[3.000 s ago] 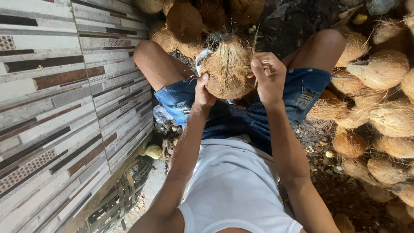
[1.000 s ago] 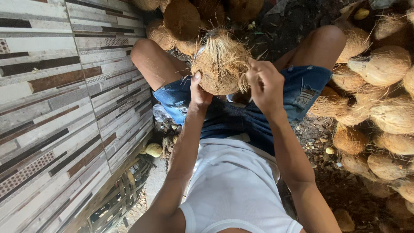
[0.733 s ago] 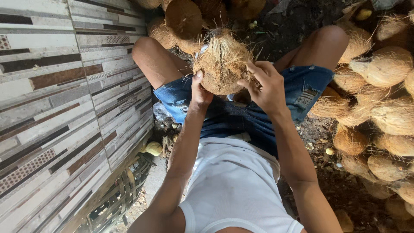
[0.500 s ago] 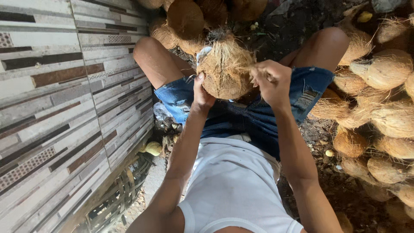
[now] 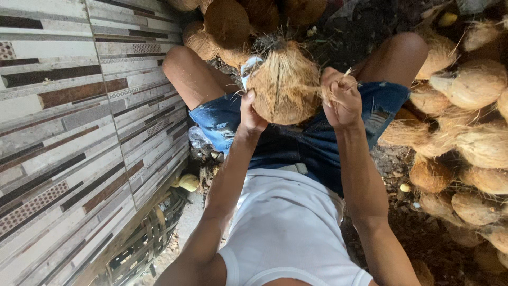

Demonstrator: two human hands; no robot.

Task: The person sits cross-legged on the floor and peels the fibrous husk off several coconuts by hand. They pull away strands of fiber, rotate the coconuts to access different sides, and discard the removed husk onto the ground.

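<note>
A brown, fibrous coconut (image 5: pixel 283 85) is held up between my knees, above my blue denim shorts. My left hand (image 5: pixel 250 112) grips its lower left side, thumb pressed on the husk. My right hand (image 5: pixel 341 98) is closed in a fist on a tuft of husk fibre pulled away from the coconut's right side. A pale blue-white object (image 5: pixel 247 69) shows just behind the coconut's left edge; what it is cannot be made out.
A pile of husked coconuts (image 5: pixel 465 122) fills the right side, and more coconuts (image 5: pixel 233 24) lie beyond my knees. A striped tiled wall (image 5: pixel 79 122) runs along the left. A dark woven basket (image 5: pixel 140 249) and a small yellow fruit (image 5: pixel 188 181) lie by the wall.
My right hand has closed on husk fibre and pulled it away to the right. The coconut has turned slightly in my left hand, which keeps its grip.
</note>
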